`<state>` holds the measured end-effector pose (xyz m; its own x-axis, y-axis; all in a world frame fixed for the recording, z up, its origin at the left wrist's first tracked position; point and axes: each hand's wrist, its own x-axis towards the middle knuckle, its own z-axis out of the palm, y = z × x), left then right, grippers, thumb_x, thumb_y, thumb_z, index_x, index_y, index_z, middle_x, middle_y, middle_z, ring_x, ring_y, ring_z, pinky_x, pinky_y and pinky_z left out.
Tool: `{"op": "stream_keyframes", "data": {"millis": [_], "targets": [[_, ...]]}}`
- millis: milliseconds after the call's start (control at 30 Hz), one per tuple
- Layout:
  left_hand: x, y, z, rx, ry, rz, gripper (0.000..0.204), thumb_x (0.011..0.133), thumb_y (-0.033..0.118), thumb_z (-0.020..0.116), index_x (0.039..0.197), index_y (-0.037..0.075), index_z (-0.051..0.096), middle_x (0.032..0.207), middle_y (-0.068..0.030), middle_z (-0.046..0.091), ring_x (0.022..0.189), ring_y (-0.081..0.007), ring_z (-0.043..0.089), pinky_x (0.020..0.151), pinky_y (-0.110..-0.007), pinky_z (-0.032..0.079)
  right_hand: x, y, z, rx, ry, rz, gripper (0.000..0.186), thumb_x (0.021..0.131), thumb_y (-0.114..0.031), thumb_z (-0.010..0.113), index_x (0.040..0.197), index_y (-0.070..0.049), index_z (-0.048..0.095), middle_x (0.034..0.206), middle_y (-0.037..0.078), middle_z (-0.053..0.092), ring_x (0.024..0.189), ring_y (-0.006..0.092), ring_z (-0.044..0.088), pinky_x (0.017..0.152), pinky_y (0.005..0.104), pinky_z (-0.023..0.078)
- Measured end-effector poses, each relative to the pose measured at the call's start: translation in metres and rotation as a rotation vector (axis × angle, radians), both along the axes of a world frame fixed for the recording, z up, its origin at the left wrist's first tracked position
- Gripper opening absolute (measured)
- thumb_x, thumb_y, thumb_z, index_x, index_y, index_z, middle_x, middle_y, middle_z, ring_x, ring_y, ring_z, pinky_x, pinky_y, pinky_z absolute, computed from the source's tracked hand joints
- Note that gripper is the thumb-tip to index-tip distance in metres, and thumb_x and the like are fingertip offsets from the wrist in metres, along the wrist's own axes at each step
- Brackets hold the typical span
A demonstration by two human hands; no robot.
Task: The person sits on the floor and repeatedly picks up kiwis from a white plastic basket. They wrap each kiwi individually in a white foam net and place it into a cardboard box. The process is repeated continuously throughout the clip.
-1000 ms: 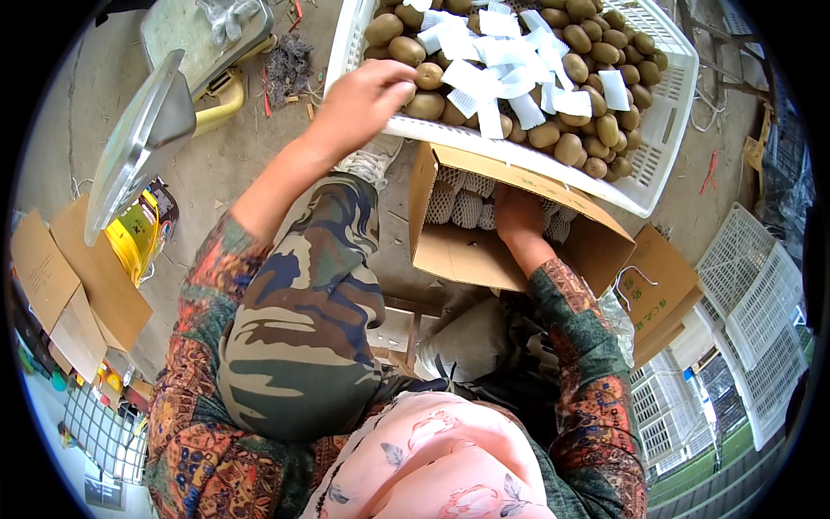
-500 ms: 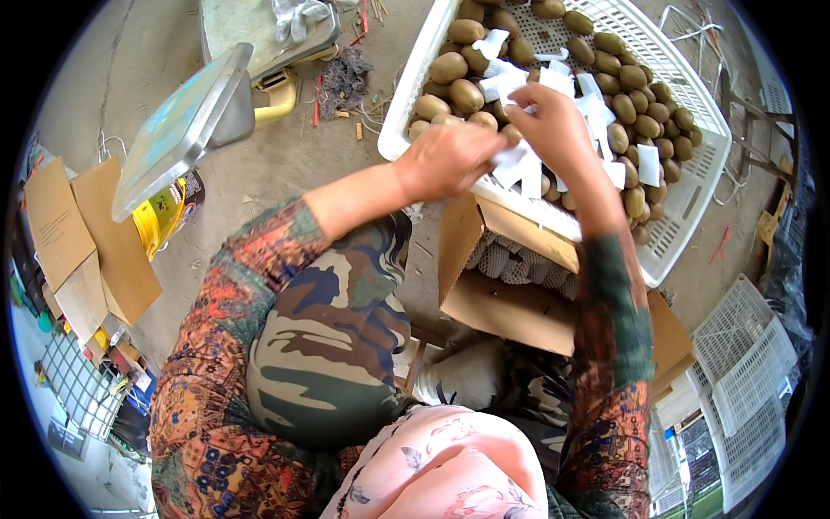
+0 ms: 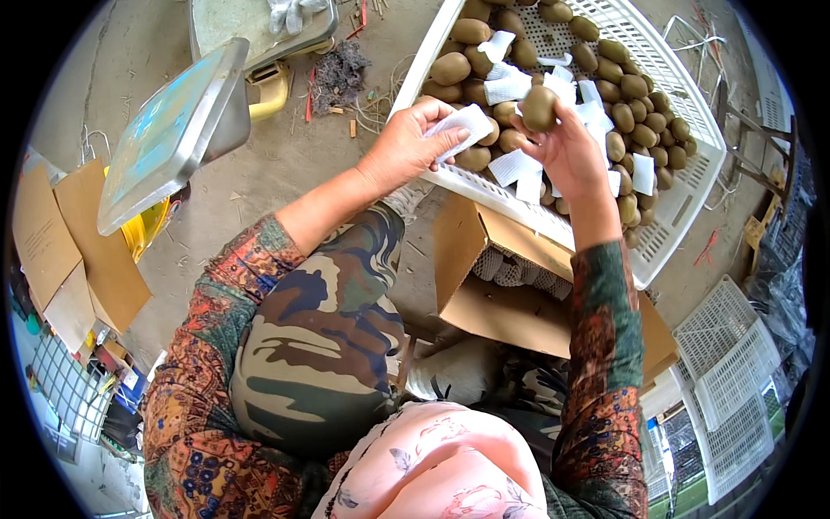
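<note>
My left hand (image 3: pixel 399 149) pinches a white foam net sleeve (image 3: pixel 458 127) at the near-left corner of a white plastic crate (image 3: pixel 679 216). My right hand (image 3: pixel 577 160) is raised over the crate, gripping a brown kiwifruit (image 3: pixel 539 107) in its fingertips, a little right of the sleeve. Many kiwifruit (image 3: pixel 641 134) lie in the crate with loose white sleeves (image 3: pixel 506 84) scattered on them. Below the crate sits an open cardboard box (image 3: pixel 506 316) containing fruit in white net sleeves (image 3: pixel 510 271), partly hidden by the box flap and my right arm.
At upper left stands a metal-topped scale (image 3: pixel 173 125), beside another platform (image 3: pixel 207 26) with gloves (image 3: pixel 290 12) on it. Flattened cardboard (image 3: pixel 104 251) lies far left. Stacked white plastic crates (image 3: pixel 726 363) are at lower right. Scraps and cords (image 3: pixel 341 78) litter the floor.
My right hand left the box and came up over the crate; it now holds a kiwifruit. My left hand moved rightward and holds a sleeve. The view has shifted, placing the crate farther right.
</note>
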<state>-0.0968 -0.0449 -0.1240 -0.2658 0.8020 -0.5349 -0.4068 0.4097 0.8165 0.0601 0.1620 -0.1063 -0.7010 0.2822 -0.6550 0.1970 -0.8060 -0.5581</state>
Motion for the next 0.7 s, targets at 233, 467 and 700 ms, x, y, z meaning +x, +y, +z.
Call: {"op": "stream_keyframes", "data": {"millis": [233,467,700], "targets": [[0.008,0.002,0.008,0.075,-0.012,0.085,0.024,0.101,0.017,0.063,0.12,0.003,0.063,0.1,0.0008,0.068,0.085,-0.004,0.061,0.076,-0.022,0.052,0.03,-0.035,0.068,0.79,-0.123,0.271,0.051,0.1,-0.018,0.06,0.145,0.001,0.043,0.125,0.013,0.06,0.106,0.0164,0.064,0.091,0.0301,0.053],[0.015,0.003,0.031,0.158,0.174,-0.008,0.024,0.099,0.016,0.064,0.116,0.0,0.066,0.1,-0.0024,0.068,0.092,-0.008,0.062,0.084,-0.027,0.053,0.034,-0.064,0.072,1.007,-0.077,0.173,0.043,0.075,-0.005,0.08,0.115,-0.002,0.065,0.112,0.007,0.068,0.1,0.0145,0.066,0.089,0.0287,0.054],[0.025,-0.001,0.038,0.176,0.215,0.01,0.022,0.099,0.015,0.063,0.115,0.001,0.067,0.095,-0.0021,0.07,0.085,-0.0072,0.064,0.076,-0.026,0.055,0.029,-0.074,0.071,1.458,0.054,0.329,0.047,0.065,-0.01,0.082,0.108,-0.004,0.066,0.113,0.012,0.065,0.102,0.0289,0.064,0.088,0.037,0.054]]}}
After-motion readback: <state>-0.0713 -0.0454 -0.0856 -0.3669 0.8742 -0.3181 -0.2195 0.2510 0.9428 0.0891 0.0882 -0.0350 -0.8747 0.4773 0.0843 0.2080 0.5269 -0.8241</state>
